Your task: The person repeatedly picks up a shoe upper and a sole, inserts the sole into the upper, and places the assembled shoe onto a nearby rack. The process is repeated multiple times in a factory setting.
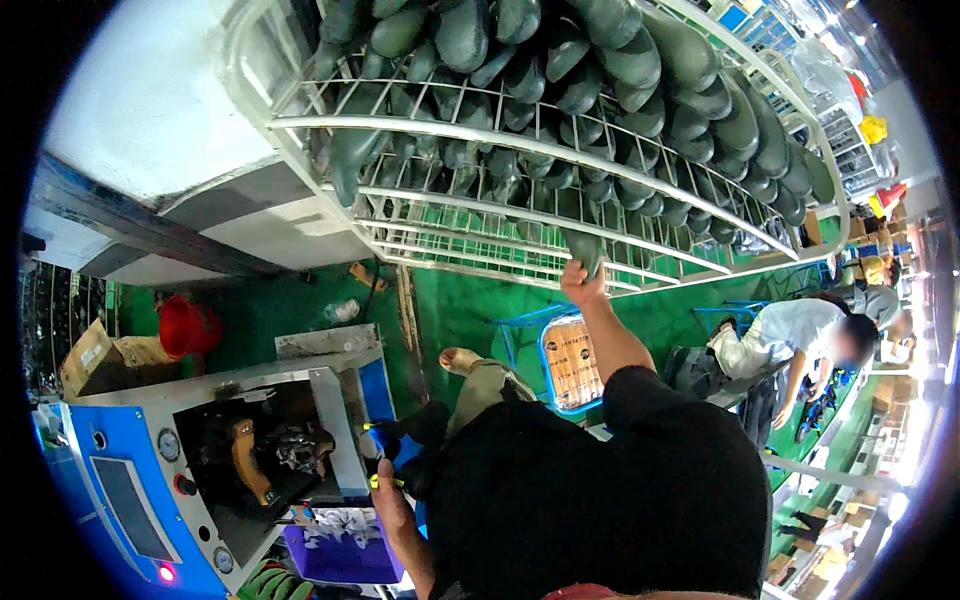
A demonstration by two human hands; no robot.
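Right hand (583, 282) stretches up at full arm's length toward twelve o'clock, fingers wrapped around a dark green rubber boot (584, 250) hanging at the lower edge of a white metal wire rack (480, 128) loaded with boots. Left hand (392, 505) hangs low at seven o'clock, fingers closed on a yellow-handled tool (383, 458) beside a blue machine (120, 480).

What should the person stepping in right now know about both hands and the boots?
Right hand: raised, gripping a dark green boot at the lower edge of the metal rack.
Left hand: low by the blue machine, holding a small yellow-tipped item; the grip is unclear.
Done: the rack is already packed with rows of green boots.
Left: the held boot is not released.
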